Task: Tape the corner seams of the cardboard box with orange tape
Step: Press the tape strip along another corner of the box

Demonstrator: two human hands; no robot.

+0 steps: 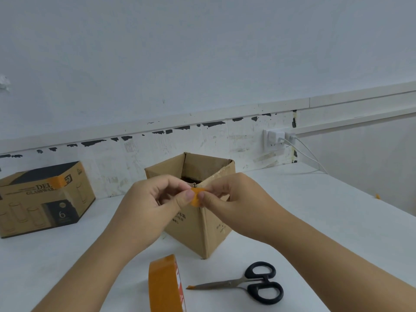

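At the near top corner of the box: my two hands meet, with a short piece of orange tape (pixel 196 197) between them.
Left hand (pixel 155 203): I pinch the tape's left edge between thumb and forefinger; my other fingers are curled in behind.
Right hand (pixel 234 200): I pinch the tape's right edge the same way, thumb tip almost touching my left thumb.
Tape piece: it curls between my fingertips, just in front of the corner edge; I cannot tell whether it touches the cardboard.
Cardboard box (pixel 195 224): open-topped, upright on the white table (pixel 326 221), one vertical corner turned toward me, directly behind and below my hands.
Tape roll (pixel 166 287): stands on edge near me, below my left wrist, well apart from the box.
Scissors (pixel 249 282): lie closed just right of the roll, black handles to the right, a speck of orange at the blade tip.
Glassware carton (pixel 42 199): far left on the table, orange tape over its top edge.
Wall socket (pixel 275 138): behind the box, white cables plugged in.
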